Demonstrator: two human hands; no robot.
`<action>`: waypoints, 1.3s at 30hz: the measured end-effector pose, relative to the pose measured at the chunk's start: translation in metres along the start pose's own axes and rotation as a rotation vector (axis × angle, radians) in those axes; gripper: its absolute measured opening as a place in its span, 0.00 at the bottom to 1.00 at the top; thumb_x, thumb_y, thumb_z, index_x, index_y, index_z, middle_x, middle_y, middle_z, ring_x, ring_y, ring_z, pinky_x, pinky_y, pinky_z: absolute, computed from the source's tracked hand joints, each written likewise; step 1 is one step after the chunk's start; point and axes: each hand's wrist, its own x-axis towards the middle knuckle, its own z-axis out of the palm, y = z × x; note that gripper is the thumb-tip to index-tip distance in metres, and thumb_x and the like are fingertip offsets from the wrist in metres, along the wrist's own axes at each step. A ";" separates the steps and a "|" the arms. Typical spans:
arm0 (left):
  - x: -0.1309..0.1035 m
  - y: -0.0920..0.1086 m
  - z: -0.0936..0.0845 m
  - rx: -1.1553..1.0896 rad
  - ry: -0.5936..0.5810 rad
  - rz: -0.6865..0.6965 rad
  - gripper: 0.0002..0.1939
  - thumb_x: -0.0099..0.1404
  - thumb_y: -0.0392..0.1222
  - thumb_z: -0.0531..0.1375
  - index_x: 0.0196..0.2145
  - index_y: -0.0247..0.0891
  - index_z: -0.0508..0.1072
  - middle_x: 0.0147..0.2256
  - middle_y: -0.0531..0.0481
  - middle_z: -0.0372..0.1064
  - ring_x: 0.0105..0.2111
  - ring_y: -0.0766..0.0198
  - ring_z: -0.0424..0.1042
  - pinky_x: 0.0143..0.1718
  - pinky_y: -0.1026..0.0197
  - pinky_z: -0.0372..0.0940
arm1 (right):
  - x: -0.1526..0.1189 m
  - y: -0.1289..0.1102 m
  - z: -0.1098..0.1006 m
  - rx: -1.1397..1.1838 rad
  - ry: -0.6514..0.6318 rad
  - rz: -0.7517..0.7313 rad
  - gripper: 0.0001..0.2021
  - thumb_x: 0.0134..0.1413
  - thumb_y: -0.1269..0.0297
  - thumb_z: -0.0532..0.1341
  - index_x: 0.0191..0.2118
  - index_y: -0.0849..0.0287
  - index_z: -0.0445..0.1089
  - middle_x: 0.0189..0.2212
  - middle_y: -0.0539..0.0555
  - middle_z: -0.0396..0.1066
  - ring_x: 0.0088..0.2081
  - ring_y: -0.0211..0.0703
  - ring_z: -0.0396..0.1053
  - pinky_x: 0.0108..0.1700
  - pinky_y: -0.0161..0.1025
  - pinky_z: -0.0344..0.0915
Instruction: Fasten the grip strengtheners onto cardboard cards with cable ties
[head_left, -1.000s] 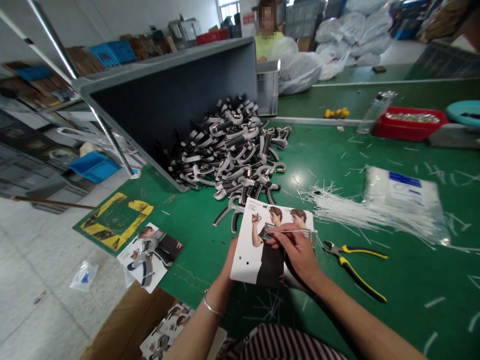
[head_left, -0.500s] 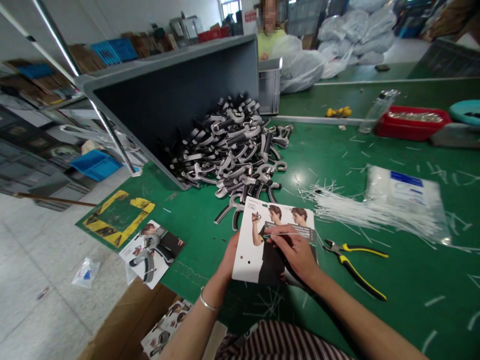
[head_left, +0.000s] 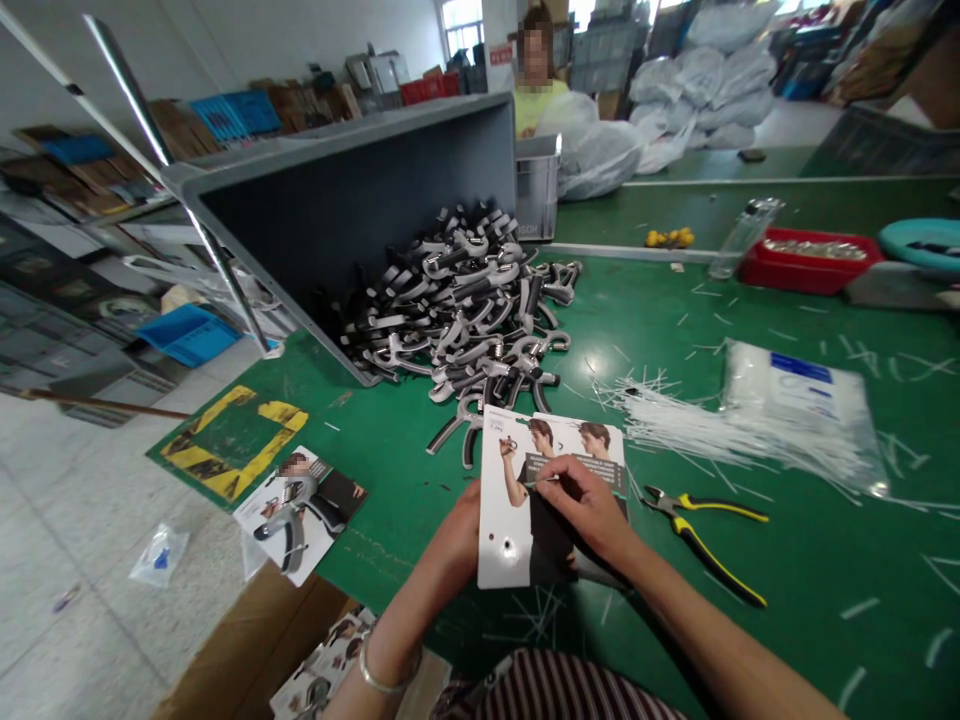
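1. Workpiece position: The printed card [head_left: 536,525] is held above the near edge of the green table [head_left: 645,330], between the two hands and in front of the person's body.
2. Left grip: The left hand [head_left: 459,530] supports the card at its left edge. Its fingers pass behind the card and are hidden; it appears closed on that edge.
3. Right grip: The right hand [head_left: 589,505] lies over the card face, thumb and forefinger in a narrow pinch on a thin white tie [head_left: 550,481].
4. Governing relation: The pinch lies against the card's middle, beside the printed elbow. The visible length of tie points leftward, roughly crosswise to the card's left edge. Whether its tip is in a hole cannot be told.
5. Reference holes: Two dark holes [head_left: 507,545] lie below and to the left of the pinch. The left hand is nearer to them; the right hand is nearer to the tie.
6. Adjacent items: The pliers [head_left: 677,518] lie just right of the card; the loose white ties [head_left: 690,420] lie beyond the pliers.
7. Change from half a second ago: The card's left edge, then slanted, now stands nearly upright in view. The tie then extended rightward past the fingers; now only a short piece shows at the fingertips.
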 end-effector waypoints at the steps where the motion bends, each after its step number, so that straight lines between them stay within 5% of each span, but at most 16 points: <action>1: -0.003 -0.001 0.001 -0.018 -0.005 0.018 0.15 0.62 0.37 0.58 0.45 0.40 0.78 0.46 0.43 0.74 0.45 0.54 0.72 0.49 0.55 0.67 | 0.000 -0.001 0.000 -0.016 -0.001 -0.014 0.08 0.61 0.57 0.60 0.38 0.55 0.70 0.34 0.51 0.71 0.37 0.44 0.68 0.42 0.39 0.63; 8: -0.006 -0.005 0.014 -0.068 0.197 -0.051 0.15 0.61 0.38 0.58 0.44 0.37 0.78 0.41 0.43 0.74 0.39 0.56 0.72 0.45 0.56 0.68 | -0.003 0.000 0.006 -0.099 0.040 -0.058 0.06 0.63 0.61 0.57 0.38 0.54 0.69 0.34 0.52 0.72 0.38 0.46 0.69 0.43 0.41 0.64; 18: -0.001 -0.021 0.025 -0.173 0.224 -0.148 0.06 0.56 0.38 0.59 0.28 0.35 0.75 0.28 0.48 0.74 0.30 0.60 0.71 0.34 0.60 0.68 | 0.002 -0.005 0.003 -0.135 -0.088 -0.228 0.14 0.65 0.68 0.51 0.42 0.53 0.74 0.38 0.55 0.73 0.42 0.47 0.69 0.48 0.45 0.63; 21: -0.001 -0.025 0.026 -0.105 0.341 -0.231 0.06 0.56 0.39 0.60 0.32 0.35 0.75 0.31 0.47 0.75 0.33 0.58 0.72 0.37 0.59 0.68 | 0.002 -0.008 0.004 -0.158 -0.134 -0.223 0.11 0.63 0.66 0.56 0.47 0.53 0.72 0.41 0.56 0.72 0.44 0.48 0.68 0.49 0.45 0.64; 24: -0.003 -0.025 0.026 -0.185 0.419 -0.253 0.15 0.56 0.42 0.62 0.42 0.36 0.74 0.37 0.46 0.76 0.37 0.57 0.73 0.41 0.58 0.68 | 0.004 -0.010 0.006 -0.180 -0.133 -0.158 0.06 0.60 0.62 0.61 0.41 0.53 0.74 0.36 0.54 0.71 0.40 0.46 0.68 0.45 0.43 0.64; 30: -0.017 -0.006 0.014 -0.684 0.328 -0.462 0.27 0.61 0.57 0.60 0.50 0.35 0.71 0.39 0.45 0.78 0.34 0.56 0.76 0.35 0.59 0.69 | 0.007 -0.009 0.008 0.134 -0.021 0.072 0.06 0.60 0.60 0.61 0.34 0.56 0.70 0.31 0.49 0.70 0.33 0.40 0.68 0.38 0.37 0.64; 34: -0.008 0.004 0.012 -0.731 0.152 -0.582 0.36 0.52 0.53 0.69 0.55 0.35 0.68 0.42 0.43 0.78 0.31 0.56 0.76 0.31 0.60 0.67 | -0.003 -0.012 -0.004 0.293 0.008 0.154 0.08 0.60 0.58 0.60 0.36 0.56 0.68 0.29 0.48 0.69 0.28 0.37 0.67 0.34 0.35 0.66; 37: 0.009 0.003 0.014 -0.756 0.055 -0.566 0.35 0.53 0.51 0.68 0.56 0.35 0.67 0.41 0.43 0.78 0.30 0.58 0.76 0.30 0.62 0.67 | -0.017 -0.005 -0.044 0.026 0.149 0.155 0.09 0.62 0.56 0.57 0.41 0.56 0.68 0.31 0.50 0.71 0.27 0.39 0.67 0.32 0.37 0.65; 39: 0.021 0.000 0.013 -0.722 -0.014 -0.563 0.33 0.54 0.50 0.68 0.55 0.34 0.68 0.41 0.42 0.78 0.30 0.58 0.76 0.30 0.63 0.67 | -0.022 0.009 -0.085 -0.360 0.344 0.140 0.10 0.62 0.57 0.56 0.41 0.56 0.69 0.33 0.53 0.71 0.32 0.44 0.69 0.35 0.40 0.66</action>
